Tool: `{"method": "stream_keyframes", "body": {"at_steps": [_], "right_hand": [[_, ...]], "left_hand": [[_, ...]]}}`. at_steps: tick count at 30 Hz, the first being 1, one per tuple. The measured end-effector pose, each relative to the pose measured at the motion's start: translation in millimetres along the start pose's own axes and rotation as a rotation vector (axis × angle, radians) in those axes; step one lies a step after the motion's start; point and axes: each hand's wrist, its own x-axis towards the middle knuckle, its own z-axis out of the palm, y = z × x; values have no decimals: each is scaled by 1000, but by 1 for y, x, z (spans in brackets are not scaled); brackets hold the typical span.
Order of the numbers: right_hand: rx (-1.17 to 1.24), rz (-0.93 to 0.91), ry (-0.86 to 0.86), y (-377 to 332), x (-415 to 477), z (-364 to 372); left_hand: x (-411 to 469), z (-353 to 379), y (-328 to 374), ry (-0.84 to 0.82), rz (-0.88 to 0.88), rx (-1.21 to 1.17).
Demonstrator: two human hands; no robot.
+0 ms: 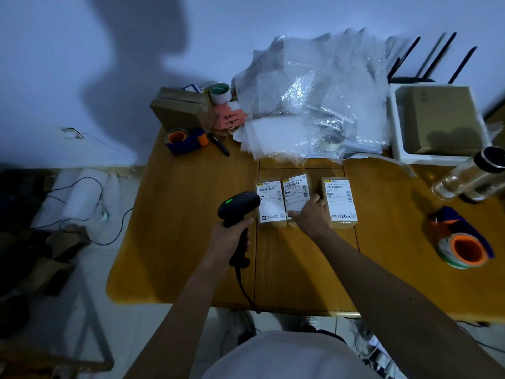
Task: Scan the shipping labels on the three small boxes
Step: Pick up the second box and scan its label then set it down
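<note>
left hand (232,237) grips scanner (238,205); right hand (311,216) pinches middle box (297,196), thumb on label (295,187), fingers (317,198) at right edge

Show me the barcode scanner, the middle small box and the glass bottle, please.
barcode scanner (241,202): head view, on its black head.
middle small box (296,190): head view, on its white label.
glass bottle (461,180): head view, on its clear body.

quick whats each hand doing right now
Left hand: closed round the grip of the barcode scanner.
Right hand: thumb and fingers holding the middle box.
</note>
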Motion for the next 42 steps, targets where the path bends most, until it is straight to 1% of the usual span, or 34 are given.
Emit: {"method": "stream_keyframes", "body": {"at_steps": [3, 9, 14, 23, 29, 31, 34, 37, 39, 42], "right_hand": [[39, 17, -23, 1, 3, 0], [-21, 31, -52, 2, 4, -5], [9, 20, -50, 1, 3, -11], [34, -14, -38, 6, -2, -28], [162, -95, -22, 16, -5, -51], [215, -95, -32, 19, -6, -60], [341, -75, -67, 29, -1, -70], [491, -121, -46, 50, 21, -64], [582, -138, -24, 40, -2, -84], [677, -157, -36, 35, -22, -102]], "left_hand": [[1, 0, -3, -6, -8, -5], [-1, 4, 0, 5, 3, -7], [-3, 6, 4, -12, 36, 8], [-7, 18, 6, -55, 43, 28], [-10, 32, 14, -110, 78, 100], [-12, 38, 18, -139, 88, 109], [-14, 43, 24, -160, 96, 116], [-17, 46, 30, -193, 99, 98], [-20, 48, 35, -215, 115, 98], [-24, 55, 45, -210, 118, 67]]}}
